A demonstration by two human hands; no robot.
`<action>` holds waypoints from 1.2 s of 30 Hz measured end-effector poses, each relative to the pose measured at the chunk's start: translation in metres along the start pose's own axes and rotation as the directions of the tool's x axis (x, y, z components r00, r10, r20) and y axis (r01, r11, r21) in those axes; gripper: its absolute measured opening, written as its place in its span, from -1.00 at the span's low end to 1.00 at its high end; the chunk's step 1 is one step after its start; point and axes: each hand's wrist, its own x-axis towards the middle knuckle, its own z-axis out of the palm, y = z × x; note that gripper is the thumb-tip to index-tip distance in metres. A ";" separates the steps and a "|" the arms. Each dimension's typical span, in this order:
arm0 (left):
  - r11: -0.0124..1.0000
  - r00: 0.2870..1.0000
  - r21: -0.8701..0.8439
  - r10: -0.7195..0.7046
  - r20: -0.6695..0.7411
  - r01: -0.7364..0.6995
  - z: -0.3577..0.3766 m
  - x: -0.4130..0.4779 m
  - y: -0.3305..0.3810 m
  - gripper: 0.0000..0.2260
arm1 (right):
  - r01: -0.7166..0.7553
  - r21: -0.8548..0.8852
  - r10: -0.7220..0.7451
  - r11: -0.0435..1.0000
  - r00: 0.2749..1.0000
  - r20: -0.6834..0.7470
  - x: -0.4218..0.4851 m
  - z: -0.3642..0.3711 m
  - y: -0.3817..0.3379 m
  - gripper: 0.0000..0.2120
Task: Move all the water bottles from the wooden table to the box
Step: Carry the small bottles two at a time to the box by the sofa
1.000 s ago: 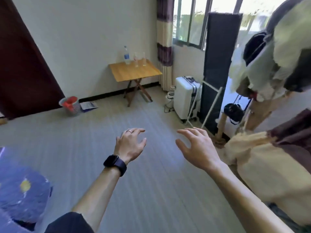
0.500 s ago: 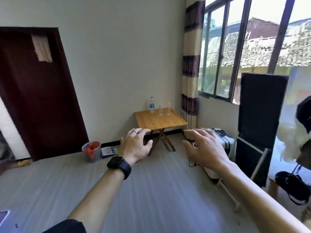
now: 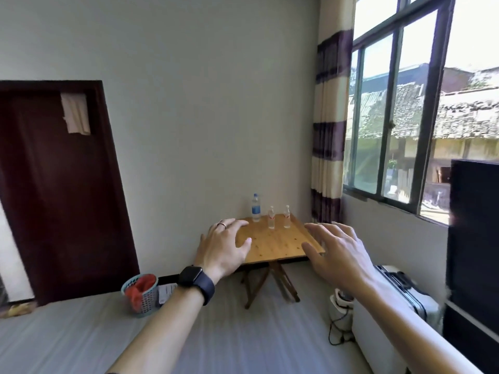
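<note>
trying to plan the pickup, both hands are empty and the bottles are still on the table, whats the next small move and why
Probably keep stepping toward the wooden table. Both the left hand and right hand are open and hold nothing, and the tall bottle and two small bottles stand upright at its far edge, seemingly out of reach. No box is in view.

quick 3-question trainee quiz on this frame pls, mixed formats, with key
1. How many bottles stand on the wooden table?
2. True or false: the left hand is gripping a bottle.
3. Which bottle is tallest? A) blue-label bottle B) middle small bottle C) right small bottle

Key
1. Three, in a row at the far edge.
2. False. Both it and the right hand are open and empty.
3. A.
</note>
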 end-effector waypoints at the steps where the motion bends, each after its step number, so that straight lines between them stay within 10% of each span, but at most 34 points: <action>1: 1.000 1.000 0.006 0.006 0.004 -0.006 0.010 0.018 -0.006 -0.63 | -0.002 0.001 0.002 1.000 1.000 0.004 0.020 0.011 0.007 -0.50; 36: 1.000 0.998 -0.013 -0.011 0.063 0.011 0.389 0.709 -0.196 -0.67 | -0.043 -0.039 0.044 0.998 0.999 0.016 0.670 0.399 0.270 -0.51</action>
